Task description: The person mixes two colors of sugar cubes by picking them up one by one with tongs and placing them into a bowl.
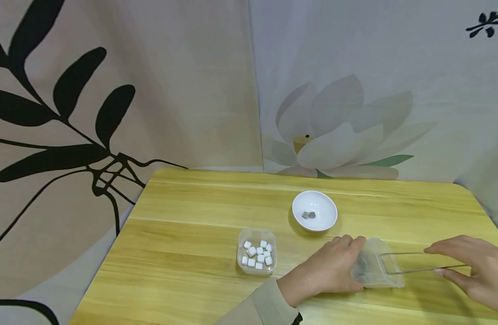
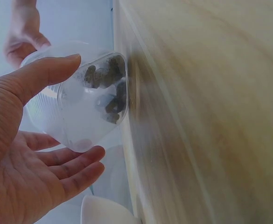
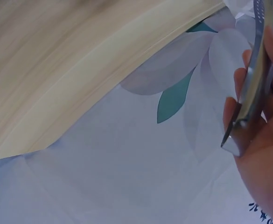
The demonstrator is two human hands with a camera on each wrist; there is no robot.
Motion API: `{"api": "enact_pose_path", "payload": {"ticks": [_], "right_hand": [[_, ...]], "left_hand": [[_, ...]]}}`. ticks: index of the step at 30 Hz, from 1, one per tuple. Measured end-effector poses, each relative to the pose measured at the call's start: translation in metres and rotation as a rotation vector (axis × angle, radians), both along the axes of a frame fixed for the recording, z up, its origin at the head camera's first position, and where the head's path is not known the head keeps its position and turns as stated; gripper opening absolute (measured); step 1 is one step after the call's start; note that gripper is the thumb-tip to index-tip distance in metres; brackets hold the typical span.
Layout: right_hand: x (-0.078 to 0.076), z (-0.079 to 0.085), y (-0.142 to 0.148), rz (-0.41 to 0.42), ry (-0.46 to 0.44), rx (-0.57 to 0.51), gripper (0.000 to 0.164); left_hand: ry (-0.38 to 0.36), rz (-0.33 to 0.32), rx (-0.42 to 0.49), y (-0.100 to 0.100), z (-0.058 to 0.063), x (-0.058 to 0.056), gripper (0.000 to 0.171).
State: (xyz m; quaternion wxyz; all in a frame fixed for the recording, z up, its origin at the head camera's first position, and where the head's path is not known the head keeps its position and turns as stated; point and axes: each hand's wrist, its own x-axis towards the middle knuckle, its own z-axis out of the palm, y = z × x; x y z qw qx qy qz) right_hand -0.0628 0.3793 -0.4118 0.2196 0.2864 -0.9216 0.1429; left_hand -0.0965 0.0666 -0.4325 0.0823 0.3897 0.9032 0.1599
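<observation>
My left hand (image 1: 334,266) grips a clear plastic container (image 1: 371,257) from behind, tipped toward the right on the wooden table. In the left wrist view the thumb lies along one side and fingers touch the other. Several dark grey cubes (image 2: 106,74) show through its wall. With thumb and fingers, my right hand (image 1: 482,266) holds metal tongs (image 3: 255,84). Both tong arms reach through the container's mouth, spread apart; whether the tips touch a cube is hard to tell.
Behind the hands stands a white bowl (image 1: 328,212) with two small grey cubes (image 1: 309,215) in it. Left of the left hand, a second clear container (image 1: 242,267) holds several white cubes (image 1: 260,258). A patterned curtain (image 1: 208,90) hangs at the table's (image 1: 176,253) far edge.
</observation>
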Motion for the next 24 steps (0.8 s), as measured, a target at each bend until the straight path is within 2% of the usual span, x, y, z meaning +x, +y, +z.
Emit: {"api": "enact_pose_path", "payload": {"ticks": [9, 19, 24], "right_hand": [[-0.008, 0.001, -0.010, 0.099, 0.016, 0.109, 0.069], [-0.012, -0.001, -0.022, 0.177, 0.015, 0.099, 0.065], [-0.013, -0.002, -0.024, 0.186, 0.001, 0.109, 0.063]], "left_hand": [[0.008, 0.001, 0.005, 0.000, 0.001, 0.001, 0.092], [0.011, -0.008, 0.018, -0.001, 0.001, 0.000, 0.086], [0.003, -0.006, 0.018, -0.001, 0.002, 0.000, 0.086]]}}
